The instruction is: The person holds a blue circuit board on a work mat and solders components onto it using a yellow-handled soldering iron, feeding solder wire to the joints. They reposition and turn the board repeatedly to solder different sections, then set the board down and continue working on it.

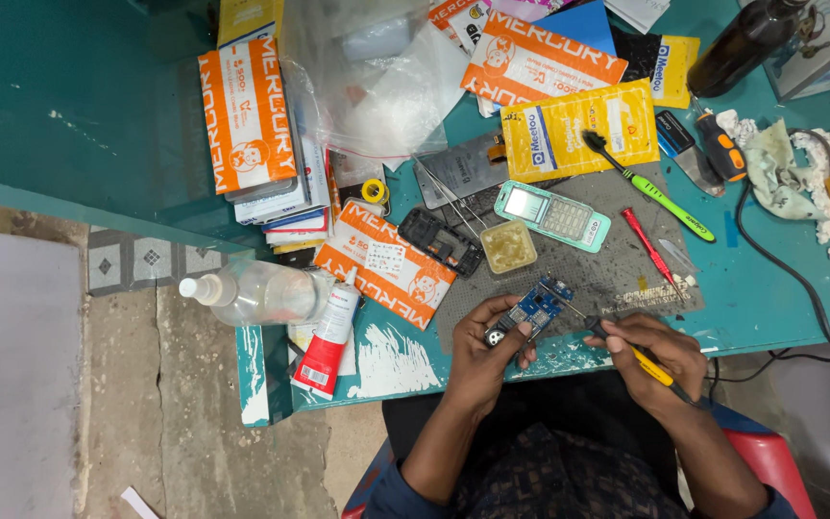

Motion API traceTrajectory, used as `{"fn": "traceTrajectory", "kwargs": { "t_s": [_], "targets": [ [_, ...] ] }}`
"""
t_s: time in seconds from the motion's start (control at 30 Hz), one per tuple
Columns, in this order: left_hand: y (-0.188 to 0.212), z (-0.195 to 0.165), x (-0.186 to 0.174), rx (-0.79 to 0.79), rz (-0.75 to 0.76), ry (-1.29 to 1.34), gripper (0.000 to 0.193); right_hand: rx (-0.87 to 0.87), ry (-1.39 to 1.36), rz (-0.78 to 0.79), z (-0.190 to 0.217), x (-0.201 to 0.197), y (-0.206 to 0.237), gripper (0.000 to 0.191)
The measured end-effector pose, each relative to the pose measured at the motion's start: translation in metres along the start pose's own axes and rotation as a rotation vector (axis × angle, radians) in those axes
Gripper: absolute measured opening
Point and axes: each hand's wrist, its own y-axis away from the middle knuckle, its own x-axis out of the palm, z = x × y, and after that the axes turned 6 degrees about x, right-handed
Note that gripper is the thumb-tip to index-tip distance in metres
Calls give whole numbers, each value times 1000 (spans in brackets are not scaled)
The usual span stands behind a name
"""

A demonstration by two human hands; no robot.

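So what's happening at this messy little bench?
A person sits at a teal table strewn with packets and tools. Their left hand holds a small blue circuit board over the grey work mat, and their right hand grips a yellow-handled soldering iron, its tip pointed at the board. A mint-green keypad phone, a small tub of paste and a green brush lie on the mat beyond.

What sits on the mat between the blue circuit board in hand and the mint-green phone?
In the head view, a small square tub of yellowish paste lies between the blue circuit board and mint-green phone.
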Motion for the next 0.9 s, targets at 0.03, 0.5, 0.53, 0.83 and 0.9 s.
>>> {"fn": "traceTrajectory", "kwargs": {
  "t_s": [0.03,0.5,0.53,0.83,0.9],
  "targets": [
    [0,0,0,-6,-5,0,31,-14,-11,5,1,0,0,13],
    [3,0,3,3,-111,-53,35,-373,324,-65,10,11,0,24],
    [5,-1,4,1,-114,-48,34,-383,324,-56,10,11,0,23],
    [7,-2,5,-16,-116,-44,33,-395,370,-35,11,14,0,19],
    [8,-3,5,-13,-112,-39,33,-385,382,-44,11,14,0,19]
  ]
}}
